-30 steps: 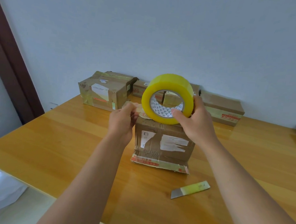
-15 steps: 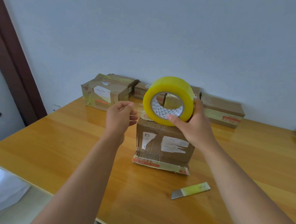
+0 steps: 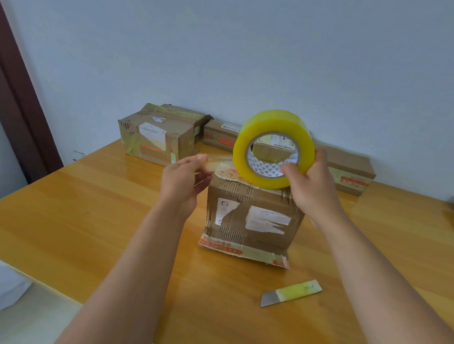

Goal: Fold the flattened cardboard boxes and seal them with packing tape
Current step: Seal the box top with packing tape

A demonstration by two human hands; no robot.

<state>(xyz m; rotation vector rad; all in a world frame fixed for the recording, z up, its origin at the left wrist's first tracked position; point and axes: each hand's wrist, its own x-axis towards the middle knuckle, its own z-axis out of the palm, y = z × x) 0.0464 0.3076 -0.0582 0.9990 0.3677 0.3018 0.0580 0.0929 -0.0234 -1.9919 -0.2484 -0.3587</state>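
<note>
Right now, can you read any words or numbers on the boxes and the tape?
None can be read for sure.
Front box: torn white labels, red print on its bottom strip, too blurred.
Tape roll: core shows a pattern, no words.
Small box seen through the roll: barcode label, too small.
Back boxes: labels and red marks, too blurred.
</note>
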